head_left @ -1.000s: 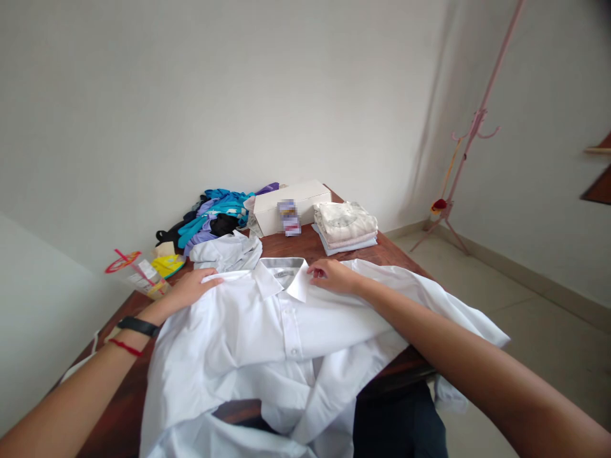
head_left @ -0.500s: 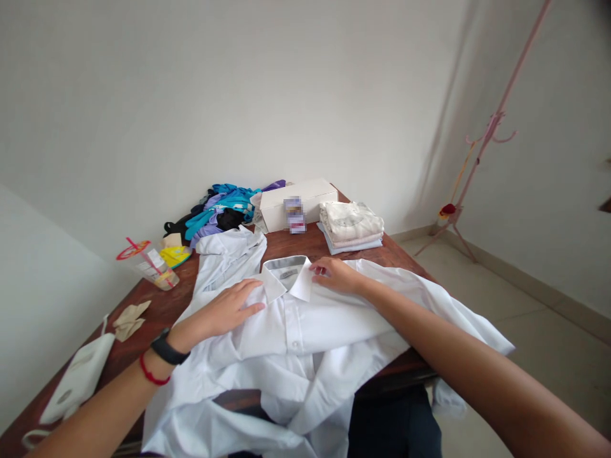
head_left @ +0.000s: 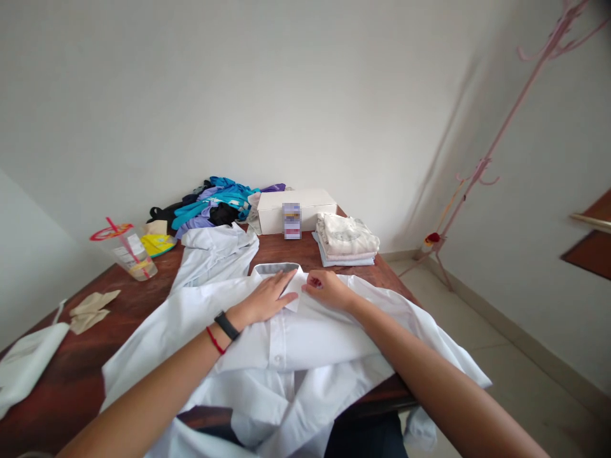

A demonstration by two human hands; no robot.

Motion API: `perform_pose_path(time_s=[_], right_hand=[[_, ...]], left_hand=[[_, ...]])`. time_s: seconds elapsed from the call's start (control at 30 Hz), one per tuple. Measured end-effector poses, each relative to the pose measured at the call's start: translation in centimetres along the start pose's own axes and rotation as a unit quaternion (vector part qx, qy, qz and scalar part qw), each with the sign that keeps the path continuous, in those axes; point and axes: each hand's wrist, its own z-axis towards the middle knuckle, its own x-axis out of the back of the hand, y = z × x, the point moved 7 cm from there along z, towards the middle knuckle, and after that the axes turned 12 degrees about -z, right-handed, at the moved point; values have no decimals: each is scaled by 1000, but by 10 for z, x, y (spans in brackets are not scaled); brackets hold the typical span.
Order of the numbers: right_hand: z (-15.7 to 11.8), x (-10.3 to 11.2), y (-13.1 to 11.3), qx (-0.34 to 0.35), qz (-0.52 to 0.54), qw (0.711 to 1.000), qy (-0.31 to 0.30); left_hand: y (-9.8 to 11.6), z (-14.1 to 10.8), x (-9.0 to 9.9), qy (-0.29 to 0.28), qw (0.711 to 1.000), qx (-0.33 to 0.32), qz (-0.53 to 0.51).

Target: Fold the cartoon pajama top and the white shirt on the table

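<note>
Presently, the left hand (head_left: 268, 300) comes in slantwise from below and lies over the collar (head_left: 293, 305) of the white button-up shirt (head_left: 319, 337), with fingers stretched and the thumb spread apart. The right hand (head_left: 328, 289) rests beside the collar, its fingers curled inward; I cannot tell whether they pinch the fabric. The shirt lies across the near part of the wooden table (head_left: 79, 372), its lower part hanging over the edge. Part of the collar is hidden under the left fingers, and a white device (head_left: 29, 364) is cut off at the left border. I count one plastic cup (head_left: 128, 254) with one straw, one white box (head_left: 312, 207), and one stack of at least three folded garments (head_left: 347, 238).
</note>
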Motion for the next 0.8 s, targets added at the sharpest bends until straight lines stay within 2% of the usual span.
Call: perform_pose_path(time_s=[0.13, 0.3, 0.5, 0.8], right_hand=[[0, -6, 1, 9, -1, 1000, -12], [1, -8, 6, -1, -6, 1000, -19], [2, -7, 3, 0, 6, 1000, -27], [1, -7, 0, -1, 9, 999, -32]], left_hand=[[-7, -1, -8, 30, 998, -49, -22], [2, -5, -1, 47, 992, -98, -66], [4, -9, 2, 49, 985, -125, -108], [0, -11, -1, 61, 987, -123, -86]])
